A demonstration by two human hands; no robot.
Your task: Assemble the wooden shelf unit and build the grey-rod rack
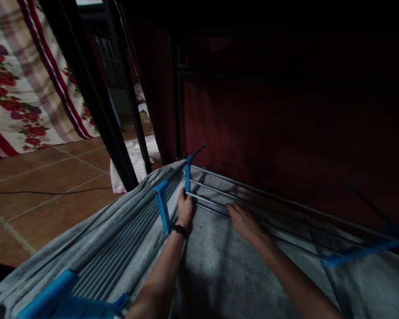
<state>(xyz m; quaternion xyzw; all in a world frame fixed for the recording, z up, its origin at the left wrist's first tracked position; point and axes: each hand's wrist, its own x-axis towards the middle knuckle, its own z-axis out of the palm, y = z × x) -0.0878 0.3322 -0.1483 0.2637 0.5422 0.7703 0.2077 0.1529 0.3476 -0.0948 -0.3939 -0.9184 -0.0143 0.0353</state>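
A rack section with several thin metal rods [249, 184] joined by blue plastic end pieces, like part of a clothes drying rack, stands over a grey fleecy blanket [213, 252]. My left hand [185, 209], with a dark wristband, is closed at the lower end of the far blue end piece [187, 175], by the rod ends. My right hand [242, 219] is closed around the lower rods, its fingers partly hidden. To the left, a bundle of parallel rods [119, 241] lies on the blanket, with a blue bracket [162, 206] standing close to my left forearm.
A large blue plastic piece [69, 294] lies at the near left. Another blue end piece [362, 252] is at the right. A dark metal post [89, 93] rises at the left, a dark red curtain [252, 124] hangs behind, and a cable [53, 193] crosses the tiled floor.
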